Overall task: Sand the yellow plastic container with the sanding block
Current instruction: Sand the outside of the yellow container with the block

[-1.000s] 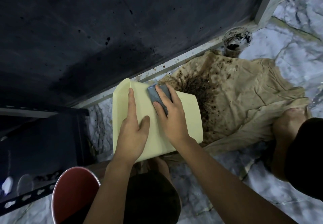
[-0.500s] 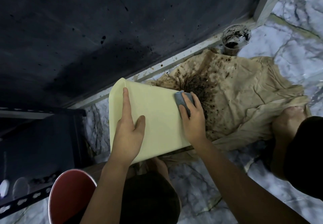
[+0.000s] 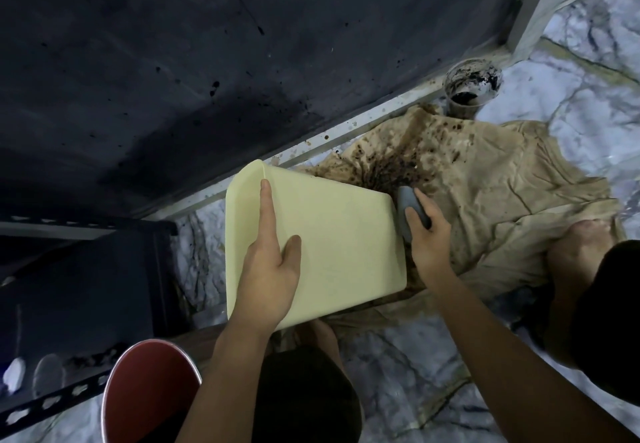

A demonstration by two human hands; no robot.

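Two hands work the container (image 3: 332, 242), tilted above the stained cloth (image 3: 502, 207): the left hand (image 3: 268, 266) presses flat on its broad face, while the right hand (image 3: 427, 238) grips the sanding block (image 3: 405, 210) against its right edge.

Marbled floor (image 3: 571, 103) under stained tan cloth (image 3: 502, 200), smeared cup (image 3: 472, 88), red bucket (image 3: 149, 390).

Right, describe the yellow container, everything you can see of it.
The yellow container is pale, smooth, matte plastic with rounded corners, tipped so a broad flat face points at the camera. The left hand lies flat on that face, forefinger stretched toward the far edge. The right hand holds the grey sanding block against its right edge. It sits over stained brown paper.
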